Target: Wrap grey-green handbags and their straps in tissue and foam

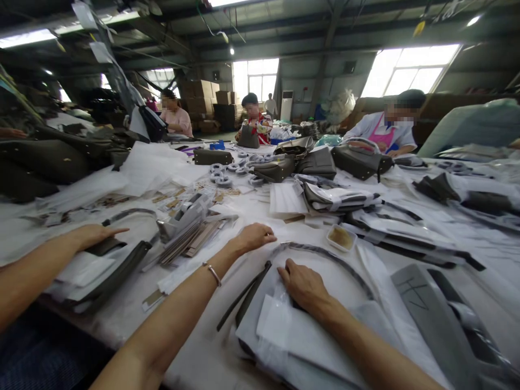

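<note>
- Had the right hand spread flat and released at 5 o'clock, palm down on a paper-wrapped grey panel, grasping nothing.
- Had its fingertips touching the inner end of a curved dark strap, arched from 6 o'clock round toward 4 o'clock over the white paper.
- Had the left hand, a thin bracelet at the wrist, resting at 6 o'clock just above the right, fingers loosely curled onto the bench and closed on nothing, just beside the strap's upper end.
- Showed a stack of thin strips fanned out at 8 o'clock of the left hand, close by.
- Showed a small white tray with brown contents at 3 o'clock of the left hand, just beyond the strap's arc.
- Caught a co-worker's hand at 9 o'clock, palm down on a dark flat piece, well apart from the other two hands.
- Showed a cluster of tape rolls at 11 o'clock and olive-grey handbags at 12 o'clock, farther up the bench.
- Showed three seated people at the far side at 12 to 1 o'clock, under bright windows.
</note>
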Demonstrator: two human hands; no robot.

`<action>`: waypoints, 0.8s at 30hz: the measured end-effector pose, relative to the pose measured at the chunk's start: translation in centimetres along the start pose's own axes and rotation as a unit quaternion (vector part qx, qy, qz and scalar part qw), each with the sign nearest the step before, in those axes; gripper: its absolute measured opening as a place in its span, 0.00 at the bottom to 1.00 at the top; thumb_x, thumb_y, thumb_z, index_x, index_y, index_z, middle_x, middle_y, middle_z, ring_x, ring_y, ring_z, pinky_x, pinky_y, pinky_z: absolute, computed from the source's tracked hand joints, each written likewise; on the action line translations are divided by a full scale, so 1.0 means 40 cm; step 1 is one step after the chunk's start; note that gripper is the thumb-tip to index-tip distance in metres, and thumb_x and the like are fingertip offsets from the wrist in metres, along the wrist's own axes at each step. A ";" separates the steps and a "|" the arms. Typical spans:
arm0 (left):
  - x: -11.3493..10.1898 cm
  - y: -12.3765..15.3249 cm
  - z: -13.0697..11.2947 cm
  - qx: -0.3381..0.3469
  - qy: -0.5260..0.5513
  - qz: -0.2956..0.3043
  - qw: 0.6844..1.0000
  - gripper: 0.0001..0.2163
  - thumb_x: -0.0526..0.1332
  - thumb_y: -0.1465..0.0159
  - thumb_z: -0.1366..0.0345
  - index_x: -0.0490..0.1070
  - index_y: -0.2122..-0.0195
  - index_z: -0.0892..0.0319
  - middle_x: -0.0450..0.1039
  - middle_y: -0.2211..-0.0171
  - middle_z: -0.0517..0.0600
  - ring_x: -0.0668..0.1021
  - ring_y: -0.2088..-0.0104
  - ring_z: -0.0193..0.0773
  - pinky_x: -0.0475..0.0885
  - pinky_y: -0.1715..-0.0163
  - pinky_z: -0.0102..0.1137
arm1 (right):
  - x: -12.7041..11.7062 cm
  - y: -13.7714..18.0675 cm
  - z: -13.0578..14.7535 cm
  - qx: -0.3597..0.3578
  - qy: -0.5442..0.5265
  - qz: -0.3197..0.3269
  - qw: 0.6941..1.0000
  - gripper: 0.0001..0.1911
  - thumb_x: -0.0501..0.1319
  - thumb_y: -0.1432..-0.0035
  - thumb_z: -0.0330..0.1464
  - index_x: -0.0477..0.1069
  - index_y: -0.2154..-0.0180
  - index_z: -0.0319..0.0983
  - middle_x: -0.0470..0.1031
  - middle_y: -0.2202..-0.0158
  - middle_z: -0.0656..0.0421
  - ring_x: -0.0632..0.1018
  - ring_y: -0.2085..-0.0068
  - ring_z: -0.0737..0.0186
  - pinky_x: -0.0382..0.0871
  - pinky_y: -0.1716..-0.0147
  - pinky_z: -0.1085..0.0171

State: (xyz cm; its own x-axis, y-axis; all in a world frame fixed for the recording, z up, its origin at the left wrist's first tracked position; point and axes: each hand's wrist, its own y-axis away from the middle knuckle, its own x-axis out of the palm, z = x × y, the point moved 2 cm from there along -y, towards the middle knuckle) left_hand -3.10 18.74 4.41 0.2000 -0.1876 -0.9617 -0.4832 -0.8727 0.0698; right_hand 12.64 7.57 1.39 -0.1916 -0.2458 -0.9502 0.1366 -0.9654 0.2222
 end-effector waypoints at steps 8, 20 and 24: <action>-0.106 -0.093 0.245 -0.159 -0.112 -0.123 0.973 0.12 0.56 0.34 0.64 0.77 0.54 0.57 0.75 0.49 0.56 0.76 0.49 0.47 0.70 0.49 0.37 | 0.014 0.002 0.001 -0.015 -0.017 -0.026 0.999 0.16 0.45 0.29 0.39 0.68 0.58 0.40 0.81 0.61 0.52 0.82 0.59 0.48 0.65 0.65 0.59; -0.104 -0.298 0.496 -0.245 -0.164 -0.141 0.945 0.21 0.56 0.35 0.65 0.67 0.41 0.63 0.48 0.30 0.62 0.52 0.31 0.56 0.53 0.36 0.54 | 0.061 -0.008 -0.019 -0.010 -0.044 -0.034 0.998 0.11 0.48 0.30 0.39 0.65 0.63 0.44 0.79 0.69 0.61 0.82 0.66 0.54 0.58 0.72 0.62; -0.123 -0.382 0.571 -0.255 -0.152 -0.160 0.941 0.29 0.55 0.33 0.62 0.53 0.33 0.68 0.50 0.31 0.64 0.53 0.31 0.54 0.54 0.36 0.50 | 0.107 -0.009 -0.047 -0.027 -0.048 -0.094 0.994 0.10 0.50 0.31 0.40 0.63 0.64 0.45 0.78 0.71 0.63 0.80 0.70 0.59 0.59 0.72 0.63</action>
State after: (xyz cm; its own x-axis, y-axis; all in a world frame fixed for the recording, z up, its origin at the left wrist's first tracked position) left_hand -16.17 43.31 1.99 -0.0250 0.1914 -0.9812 0.0477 -0.9802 -0.1924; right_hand 13.60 7.02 -3.15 -0.3106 -0.0707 -0.9479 0.1413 -0.9896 0.0275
